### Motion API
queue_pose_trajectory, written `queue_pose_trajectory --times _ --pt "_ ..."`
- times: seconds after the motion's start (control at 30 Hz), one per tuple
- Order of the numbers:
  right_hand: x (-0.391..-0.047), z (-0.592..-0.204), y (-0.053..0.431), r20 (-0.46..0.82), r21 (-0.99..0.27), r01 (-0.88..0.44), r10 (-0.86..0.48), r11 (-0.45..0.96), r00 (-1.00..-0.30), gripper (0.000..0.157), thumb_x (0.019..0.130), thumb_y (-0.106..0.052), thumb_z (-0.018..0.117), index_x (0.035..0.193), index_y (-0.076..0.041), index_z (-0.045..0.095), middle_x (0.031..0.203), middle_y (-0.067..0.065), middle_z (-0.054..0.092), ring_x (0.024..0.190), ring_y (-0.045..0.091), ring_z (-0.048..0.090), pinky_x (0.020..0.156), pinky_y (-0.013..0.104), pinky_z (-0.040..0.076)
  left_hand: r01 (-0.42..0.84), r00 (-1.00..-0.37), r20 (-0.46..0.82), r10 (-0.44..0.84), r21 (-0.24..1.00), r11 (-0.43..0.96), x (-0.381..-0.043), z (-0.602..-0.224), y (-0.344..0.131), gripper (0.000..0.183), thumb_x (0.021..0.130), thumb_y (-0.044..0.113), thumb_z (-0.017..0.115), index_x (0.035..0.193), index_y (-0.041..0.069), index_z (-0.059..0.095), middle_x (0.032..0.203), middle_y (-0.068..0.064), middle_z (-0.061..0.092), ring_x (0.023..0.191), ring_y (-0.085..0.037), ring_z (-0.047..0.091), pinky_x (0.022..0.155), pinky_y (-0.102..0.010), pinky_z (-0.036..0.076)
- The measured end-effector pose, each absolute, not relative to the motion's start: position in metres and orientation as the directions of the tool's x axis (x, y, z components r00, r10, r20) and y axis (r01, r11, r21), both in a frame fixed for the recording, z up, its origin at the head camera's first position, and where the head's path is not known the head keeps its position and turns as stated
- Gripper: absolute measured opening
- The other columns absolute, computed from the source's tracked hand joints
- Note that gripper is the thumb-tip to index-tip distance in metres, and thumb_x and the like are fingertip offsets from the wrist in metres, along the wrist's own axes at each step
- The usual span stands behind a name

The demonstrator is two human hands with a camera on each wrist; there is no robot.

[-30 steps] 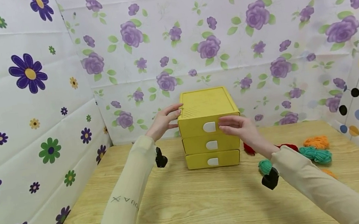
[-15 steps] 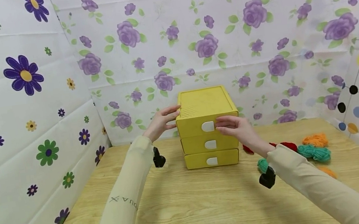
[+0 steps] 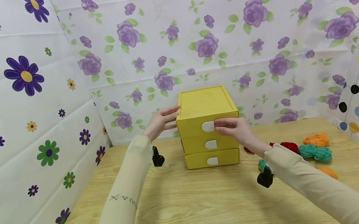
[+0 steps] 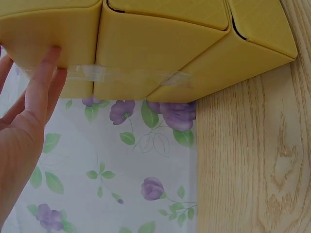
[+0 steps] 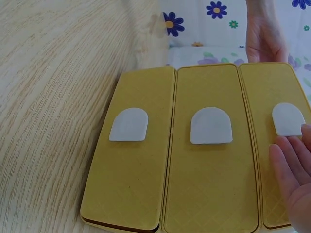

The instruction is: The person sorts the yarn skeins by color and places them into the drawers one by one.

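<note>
A yellow three-drawer cabinet with rounded white tabs stands at the back of the table. My left hand lies along its upper left side, fingers extended and fingertips at the wall; in the left wrist view that hand touches the yellow side panel. My right hand is at the front of the top drawer, its fingertips right at the straight edge of the white tab. In the right wrist view the fingers reach that tab with the thumb apart. All drawers are pushed in.
Right of the cabinet lie orange yarn, teal yarn and red yarn, partly behind my right arm. Another orange piece sits nearer. Flowered cloth hangs behind the wooden table. Clear tape crosses the cabinet's side.
My right hand has moved left along the top drawer's front until its fingertips meet the white tab. The left hand stays at the cabinet's side. The head view has shifted slightly.
</note>
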State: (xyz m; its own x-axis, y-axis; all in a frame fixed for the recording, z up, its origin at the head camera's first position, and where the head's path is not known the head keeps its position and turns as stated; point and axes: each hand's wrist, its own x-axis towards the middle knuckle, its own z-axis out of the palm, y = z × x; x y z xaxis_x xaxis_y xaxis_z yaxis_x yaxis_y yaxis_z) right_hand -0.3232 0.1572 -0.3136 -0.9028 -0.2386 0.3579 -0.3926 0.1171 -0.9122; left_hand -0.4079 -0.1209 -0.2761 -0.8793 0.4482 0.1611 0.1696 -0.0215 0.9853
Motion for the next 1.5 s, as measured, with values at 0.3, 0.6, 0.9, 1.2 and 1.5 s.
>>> queue_pose_trajectory --times 0.3,0.6,0.9,1.2,1.5 --pt "-0.3245 -0.3118 0.1529 0.372 -0.911 -0.397 -0.189 0.115 -0.909 0.028 0.086 -0.004 0.061 0.111 0.008 0.061 0.102 0.021 0.062 0.09 0.036 0.059 0.074 0.032 0.049 0.144 -0.896 0.141 0.422 0.989 -0.024 -0.4119 -0.2772 -0.1212 0.041 0.09 0.013 0.059 0.13 0.007 0.051 0.129 -0.005 0.047 0.112 -0.023 0.047 0.081 -0.04 0.046" --pt "-0.3245 -0.3109 0.1503 0.37 -0.916 -0.39 -0.177 0.092 -0.912 0.028 0.086 -0.001 0.061 0.111 0.011 0.06 0.101 0.022 0.061 0.087 0.03 0.062 0.074 0.034 0.049 0.129 -0.892 0.126 0.433 0.991 -0.023 -0.4093 -0.2752 -0.1214 0.043 0.09 0.014 0.059 0.131 0.008 0.049 0.129 -0.007 0.046 0.113 -0.024 0.046 0.082 -0.041 0.045" --pt "-0.3241 -0.3111 0.1499 0.367 -0.925 -0.38 -0.186 0.033 -0.911 0.025 0.085 0.003 0.06 0.108 0.015 0.059 0.101 0.027 0.06 0.085 0.024 0.063 0.075 0.037 0.048 0.152 -0.899 0.137 0.416 0.988 0.004 -0.4073 -0.2748 -0.1194 0.04 0.091 0.015 0.057 0.13 0.008 0.051 0.128 -0.006 0.048 0.107 -0.025 0.05 0.081 -0.041 0.046" --pt "-0.3212 -0.3116 0.1519 0.365 -0.924 -0.38 -0.194 0.049 -0.911 0.023 0.086 0.002 0.059 0.105 0.014 0.061 0.098 0.025 0.061 0.085 0.028 0.063 0.074 0.042 0.048 0.145 -0.892 0.131 0.432 0.989 0.001 -0.4066 -0.2748 -0.12 0.042 0.092 0.016 0.056 0.133 0.008 0.048 0.131 -0.006 0.044 0.109 -0.026 0.049 0.083 -0.041 0.045" --pt "-0.3151 -0.3082 0.1529 0.356 -0.925 -0.375 -0.198 0.064 -0.913 0.021 0.085 0.0 0.061 0.102 0.012 0.063 0.094 0.022 0.063 0.084 0.03 0.063 0.075 0.043 0.047 0.147 -0.901 0.139 0.411 0.989 -0.013 -0.4077 -0.2779 -0.1183 0.042 0.091 0.017 0.057 0.132 0.011 0.05 0.131 -0.003 0.046 0.109 -0.023 0.05 0.083 -0.041 0.045"
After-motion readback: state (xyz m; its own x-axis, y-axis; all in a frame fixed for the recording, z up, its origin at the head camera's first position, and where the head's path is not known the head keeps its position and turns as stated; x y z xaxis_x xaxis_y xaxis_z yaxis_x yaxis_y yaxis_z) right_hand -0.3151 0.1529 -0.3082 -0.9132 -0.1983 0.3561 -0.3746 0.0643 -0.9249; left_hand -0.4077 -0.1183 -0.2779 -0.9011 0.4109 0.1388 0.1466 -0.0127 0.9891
